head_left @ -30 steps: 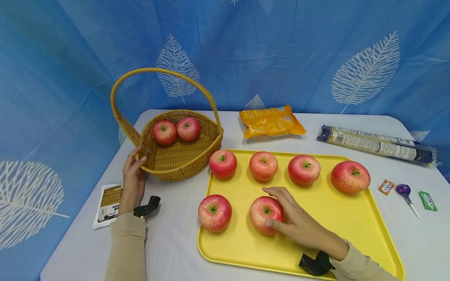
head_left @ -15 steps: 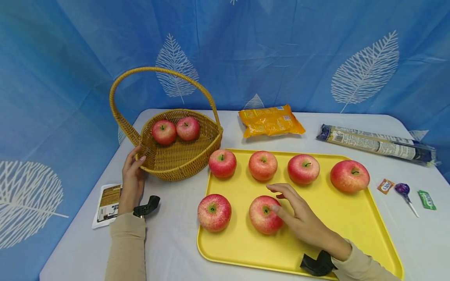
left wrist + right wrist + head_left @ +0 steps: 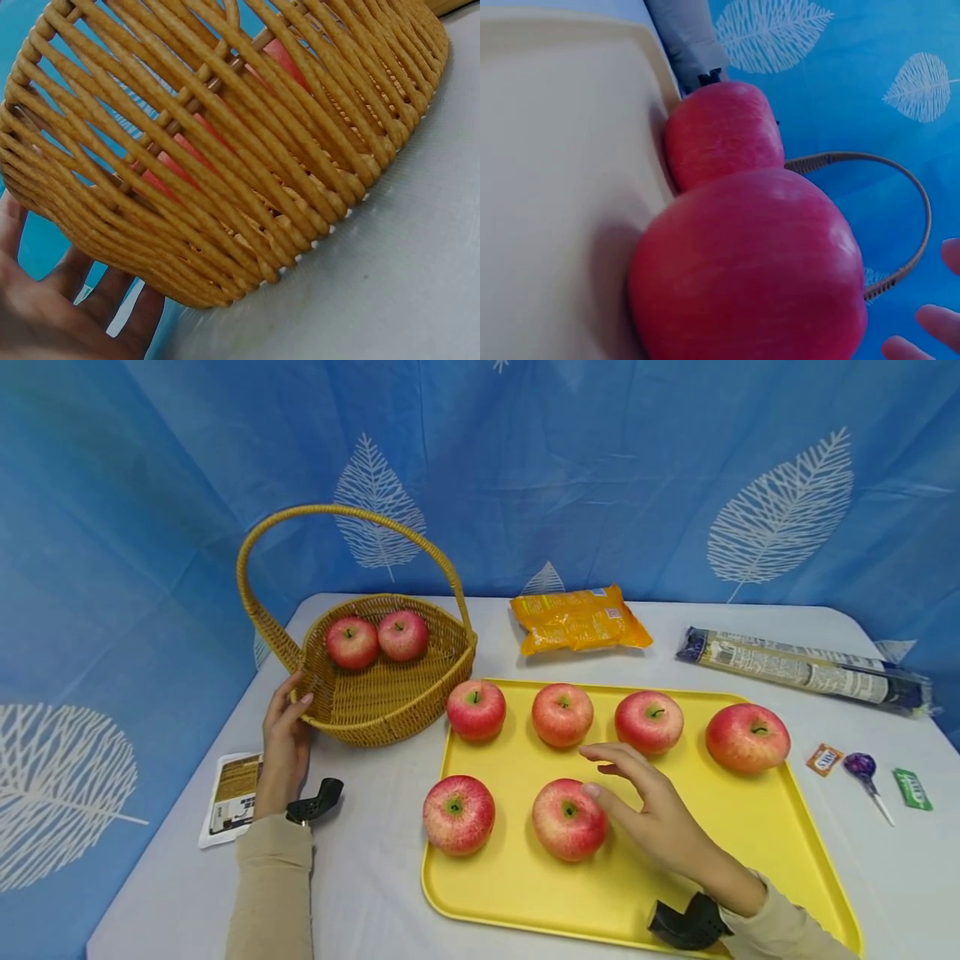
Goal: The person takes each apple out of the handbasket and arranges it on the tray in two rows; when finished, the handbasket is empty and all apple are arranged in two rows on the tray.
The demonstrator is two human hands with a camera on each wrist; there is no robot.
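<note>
My right hand hovers with spread fingers, holding nothing, beside the front apple on the yellow tray. My left hand rests with straight fingers on the wicker basket. I judge the round apple may roll away if a finger nudges it sideways.

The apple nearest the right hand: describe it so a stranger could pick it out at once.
Start at the yellow tray in the middle of the table. Four apples line its far edge and two sit in its near row. The one meant is the right-hand apple of the near pair, the only one with the right hand beside it, fingers spread.
</note>
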